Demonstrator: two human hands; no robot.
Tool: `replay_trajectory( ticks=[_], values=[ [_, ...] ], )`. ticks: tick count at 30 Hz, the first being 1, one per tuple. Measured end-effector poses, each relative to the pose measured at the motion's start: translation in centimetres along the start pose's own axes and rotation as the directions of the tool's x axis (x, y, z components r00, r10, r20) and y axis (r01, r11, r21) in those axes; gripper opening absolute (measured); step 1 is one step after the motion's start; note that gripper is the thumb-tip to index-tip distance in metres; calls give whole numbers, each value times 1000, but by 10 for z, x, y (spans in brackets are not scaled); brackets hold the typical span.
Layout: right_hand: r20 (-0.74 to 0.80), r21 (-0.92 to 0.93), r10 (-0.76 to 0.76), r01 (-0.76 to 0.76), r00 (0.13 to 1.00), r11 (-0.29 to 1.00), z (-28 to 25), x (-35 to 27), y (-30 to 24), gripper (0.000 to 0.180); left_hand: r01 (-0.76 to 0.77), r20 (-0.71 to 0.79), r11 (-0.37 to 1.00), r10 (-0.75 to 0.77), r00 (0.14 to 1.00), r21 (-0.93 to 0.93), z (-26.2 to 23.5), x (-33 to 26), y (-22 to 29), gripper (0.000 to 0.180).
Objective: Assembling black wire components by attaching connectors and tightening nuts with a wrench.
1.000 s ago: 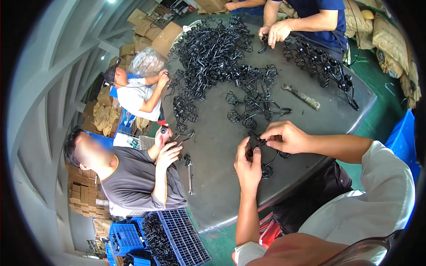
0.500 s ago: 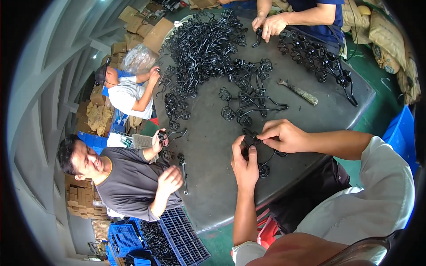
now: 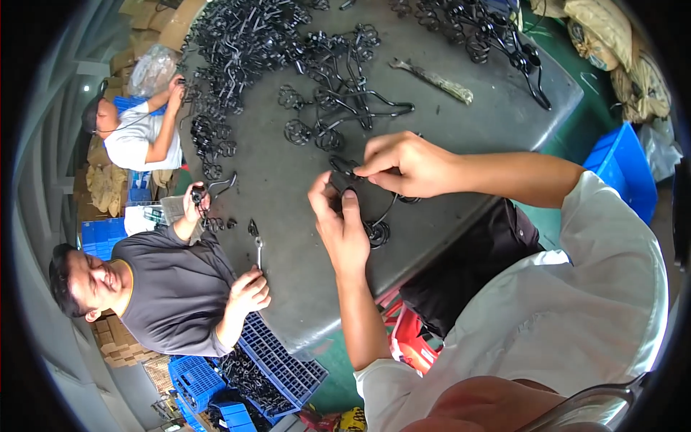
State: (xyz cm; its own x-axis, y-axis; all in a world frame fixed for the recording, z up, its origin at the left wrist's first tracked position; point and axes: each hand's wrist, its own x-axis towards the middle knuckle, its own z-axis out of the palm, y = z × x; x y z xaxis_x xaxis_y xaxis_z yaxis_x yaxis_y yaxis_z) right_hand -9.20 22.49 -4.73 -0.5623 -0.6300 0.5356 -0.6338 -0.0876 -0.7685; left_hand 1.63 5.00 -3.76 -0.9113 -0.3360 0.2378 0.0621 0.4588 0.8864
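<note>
Hands both pinched on a black wire piece (image 3: 371, 216) over the table (image 3: 461, 137), left hand (image 3: 338, 223) steadying, right hand (image 3: 403, 162) fiddling, looks mid-assembly, next probably hooking it together.

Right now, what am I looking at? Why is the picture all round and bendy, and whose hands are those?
The picture comes from a small camera worn on a person's head, looking down. Its lens sees very wide, so straight edges bend. The two bare arms coming from the bottom belong to that person. The left hand and the right hand together hold a black wire piece with a curly end, just above a big grey table. Farther away on the table lies a heap of black wire pieces and a worn metal tool. Two other people sit at the table's left side, working too. Blue crates stand below.
</note>
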Motion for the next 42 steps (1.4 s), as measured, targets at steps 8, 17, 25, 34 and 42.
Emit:
replay_trajectory(
  ticks=[8, 17, 25, 34, 42],
  values=[
    [13, -9, -29, 29, 999, 1000, 0, -3, -2, 25, 20, 19, 1000, -20, 1000, 24, 1, -5, 8, 37],
    [18, -17, -51, 52, 999, 999, 0, -2, -2, 21, 14, -14, 999, -13, 1000, 36, 1, -4, 3, 38],
    [30, -14, 120, -120, 992, 993, -3, -1, -7, 19, 16, -15, 1000, -16, 1000, 2, 0, -3, 5, 38],
    [19, -263, 280, -266, 960, 927, -69, 10, 7, 18, 49, -25, 999, -48, 999, 9, 0, -2, 6, 37],
    [275, -381, 269, -153, 923, 912, -69, 3, 9, 26, 44, -13, 999, -44, 999, -8, 1, -2, 9, 37]
  ],
)
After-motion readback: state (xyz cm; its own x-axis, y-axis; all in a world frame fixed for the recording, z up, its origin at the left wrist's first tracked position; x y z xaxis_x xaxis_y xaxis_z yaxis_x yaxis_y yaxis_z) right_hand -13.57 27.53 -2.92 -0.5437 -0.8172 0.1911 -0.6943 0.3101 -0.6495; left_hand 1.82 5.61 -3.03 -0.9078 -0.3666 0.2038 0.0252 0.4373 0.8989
